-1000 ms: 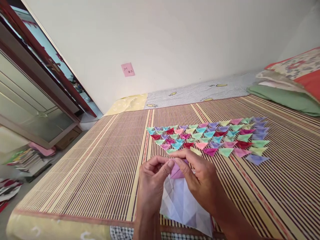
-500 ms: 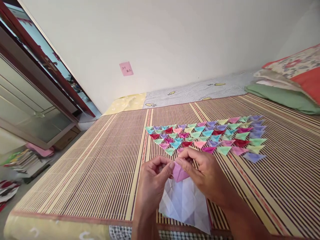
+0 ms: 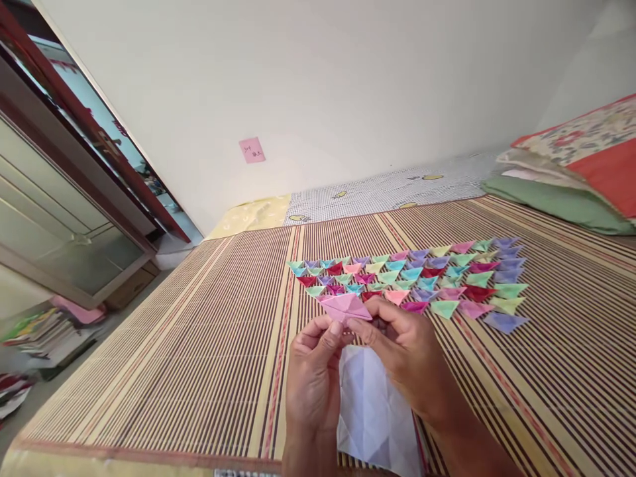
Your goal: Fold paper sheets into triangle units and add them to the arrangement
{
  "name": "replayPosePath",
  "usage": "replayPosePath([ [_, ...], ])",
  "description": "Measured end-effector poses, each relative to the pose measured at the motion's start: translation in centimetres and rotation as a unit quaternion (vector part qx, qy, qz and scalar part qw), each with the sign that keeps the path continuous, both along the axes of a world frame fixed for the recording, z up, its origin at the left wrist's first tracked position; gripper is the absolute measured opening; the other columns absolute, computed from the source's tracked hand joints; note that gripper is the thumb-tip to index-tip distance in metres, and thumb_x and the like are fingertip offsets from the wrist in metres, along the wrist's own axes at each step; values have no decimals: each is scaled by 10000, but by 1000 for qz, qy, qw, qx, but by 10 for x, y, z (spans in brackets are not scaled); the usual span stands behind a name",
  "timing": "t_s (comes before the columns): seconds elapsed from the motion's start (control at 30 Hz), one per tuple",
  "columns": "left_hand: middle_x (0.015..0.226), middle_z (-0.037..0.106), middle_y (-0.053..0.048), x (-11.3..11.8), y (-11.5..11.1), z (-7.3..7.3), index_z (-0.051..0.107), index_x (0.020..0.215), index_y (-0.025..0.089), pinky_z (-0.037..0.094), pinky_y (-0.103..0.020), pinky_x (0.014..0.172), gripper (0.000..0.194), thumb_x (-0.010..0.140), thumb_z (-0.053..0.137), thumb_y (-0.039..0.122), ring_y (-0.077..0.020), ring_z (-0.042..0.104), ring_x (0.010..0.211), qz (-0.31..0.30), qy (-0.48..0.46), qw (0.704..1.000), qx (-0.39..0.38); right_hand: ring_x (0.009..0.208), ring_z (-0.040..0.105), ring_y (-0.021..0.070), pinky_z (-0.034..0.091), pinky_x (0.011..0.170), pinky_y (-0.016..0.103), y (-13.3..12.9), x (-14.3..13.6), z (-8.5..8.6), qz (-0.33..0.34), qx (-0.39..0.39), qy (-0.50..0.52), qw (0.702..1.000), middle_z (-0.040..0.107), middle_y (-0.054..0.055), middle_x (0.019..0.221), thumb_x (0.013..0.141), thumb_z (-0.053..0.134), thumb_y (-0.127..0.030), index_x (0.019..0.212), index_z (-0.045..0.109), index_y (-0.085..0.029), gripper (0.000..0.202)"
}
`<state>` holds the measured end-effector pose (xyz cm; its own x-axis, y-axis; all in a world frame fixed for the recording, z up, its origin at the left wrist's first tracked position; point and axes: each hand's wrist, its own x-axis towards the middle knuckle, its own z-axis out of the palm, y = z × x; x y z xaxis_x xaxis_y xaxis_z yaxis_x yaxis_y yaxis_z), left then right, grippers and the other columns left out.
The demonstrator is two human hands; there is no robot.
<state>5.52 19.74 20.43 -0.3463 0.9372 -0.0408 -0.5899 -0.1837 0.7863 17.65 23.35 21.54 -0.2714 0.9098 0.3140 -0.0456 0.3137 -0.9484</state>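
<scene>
A pink folded paper boat (image 3: 346,307) is pinched between both my hands, its pointed ends spread to left and right. My left hand (image 3: 318,351) grips its lower left side with thumb and fingertips. On the lower right side, my right hand (image 3: 397,338) holds it the same way, the fingers partly hidden behind the paper. Beneath my hands lies a creased whitish sheet of paper (image 3: 370,404). Just beyond are rows of small folded paper boats (image 3: 390,277) in green, blue, red, pink, yellow and purple.
A striped bamboo mat (image 3: 199,351) covers the bed. Folded bedding (image 3: 561,205) and a floral-and-red pillow (image 3: 591,146) lie at the far right. A pink note (image 3: 252,150) is stuck to the wall. At left stand a glass-panelled door (image 3: 69,218) and stacked books (image 3: 42,324).
The pink paper has tilted and opened into a wider boat shape, rising slightly between my hands. My left hand has shifted a little right, and the camera view has moved slightly.
</scene>
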Motion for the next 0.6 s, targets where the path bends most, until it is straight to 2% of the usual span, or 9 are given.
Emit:
replayPosePath([
  [0.1, 645, 666, 14, 1, 0, -1, 767, 696, 154, 520, -191, 642, 229, 669, 952, 288, -85, 584, 607, -21, 17, 1000, 4, 617, 455, 128, 374, 550, 249, -1, 1, 3, -20, 25, -18, 999, 471, -38, 647, 949, 625, -317, 665, 549, -201, 316],
  [0.2, 658, 665, 15, 1, 0, -3, 766, 702, 159, 507, -190, 666, 219, 669, 949, 274, -86, 575, 634, -18, 40, 999, 8, 596, 435, 125, 350, 521, 246, 0, 5, 3, -11, 26, -15, 999, 441, -44, 644, 955, 615, -321, 677, 549, -206, 308],
  [0.37, 715, 710, 7, 0, -3, -3, 779, 737, 175, 502, -182, 657, 158, 729, 912, 259, -89, 593, 656, -17, 112, 993, 11, 639, 530, 138, 420, 562, 252, 0, 7, 4, -7, 51, -17, 999, 536, -23, 696, 981, 598, -288, 732, 624, -204, 264],
  [0.5, 743, 726, 13, -1, -10, 4, 796, 857, 207, 490, -168, 593, 105, 794, 871, 245, -96, 621, 654, 55, 211, 976, 9, 798, 649, 171, 523, 695, 284, -1, 4, 3, -20, 110, -26, 993, 651, 23, 846, 1011, 574, -237, 878, 727, -215, 204],
  [0.6, 795, 759, -1, -1, -15, 9, 798, 925, 227, 551, -205, 654, 81, 850, 825, 243, -130, 683, 709, 81, 245, 966, 15, 846, 665, 182, 548, 718, 298, -2, 2, 1, -46, 159, -31, 986, 659, 31, 898, 1007, 586, -195, 925, 758, -246, 196],
])
